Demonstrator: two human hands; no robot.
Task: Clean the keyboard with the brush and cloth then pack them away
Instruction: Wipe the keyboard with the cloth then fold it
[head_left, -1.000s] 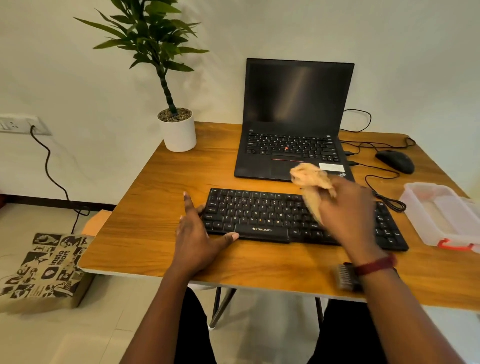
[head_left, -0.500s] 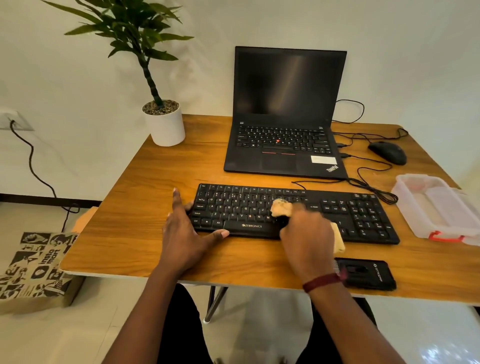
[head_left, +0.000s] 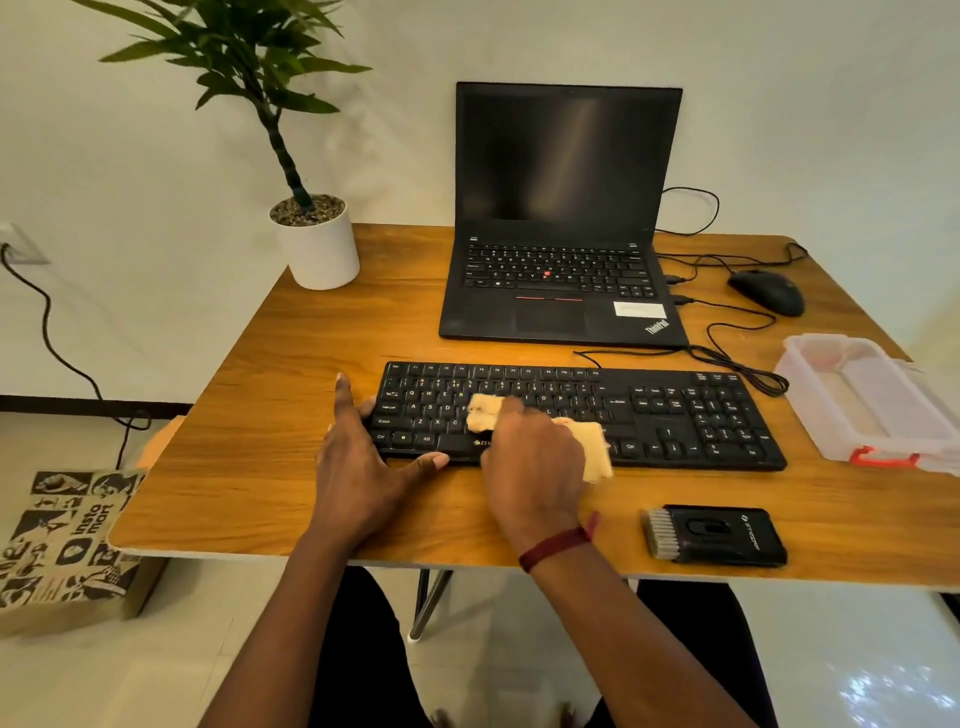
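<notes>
Gripped a crumpled tan cloth (head_left: 595, 449) under the curled fingers of the right hand (head_left: 535, 462), pressed down on the letter keys in the left half of the long black keyboard (head_left: 675, 415). Braced the keyboard's left end with the left hand (head_left: 363, 467), fingers straight and relaxed, thumb laid along the front edge, clasping nothing. Judged the step as wiping with the cloth. Reckoned the coming stroke would run along the keyboard's long axis, left to right across the wooden counter (head_left: 322, 353), with the number-pad end lying to the right of the cloth and the right hand already the nearer one for it. Saw bare keys all the way to that end, so a free path for the sweep. Noted less room behind the keyboard: a loose black cable (head_left: 737, 366) just behind its back edge, and an open black laptop (head_left: 561, 260) behind that. Noted a clear plastic box with a red latch (head_left: 883, 460) just beyond the keyboard's right end, open at the top. Noted the flat black brush with pale bristles (head_left: 714, 535) lying in front of the keyboard's right half, near the counter's front edge, held by neither hand and closer to the right one. Judged packing away as not yet begun.
</notes>
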